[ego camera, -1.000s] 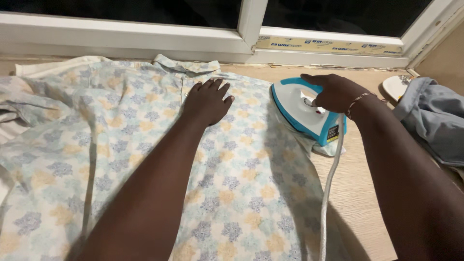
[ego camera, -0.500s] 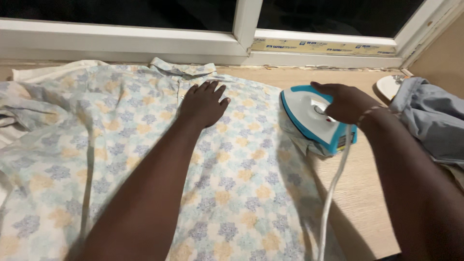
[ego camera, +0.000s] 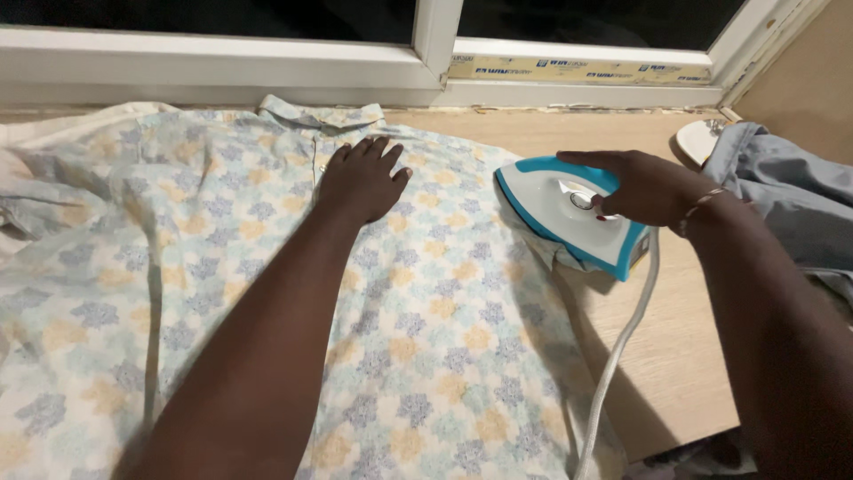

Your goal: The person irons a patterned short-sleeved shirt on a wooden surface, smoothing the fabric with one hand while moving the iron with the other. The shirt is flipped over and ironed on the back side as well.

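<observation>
A floral shirt [ego camera: 444,320] in pale blue and yellow lies spread flat on a light wooden surface [ego camera: 657,356], collar toward the window. My left hand [ego camera: 360,178] rests palm down on the shirt just below the collar, fingers spread. My right hand [ego camera: 644,185] grips the handle of a white and blue iron [ego camera: 560,213], which sits on the shirt's right edge. The iron's white cord [ego camera: 622,347] trails down toward me.
A white window frame [ego camera: 426,62] runs along the far edge. A grey-blue garment [ego camera: 791,200] is bunched at the right, with a white object [ego camera: 693,140] partly under it. The wooden surface ends at the lower right.
The iron in my right hand slid along the shirt's right edge, a little right and toward me. My left hand stayed pressed below the collar.
</observation>
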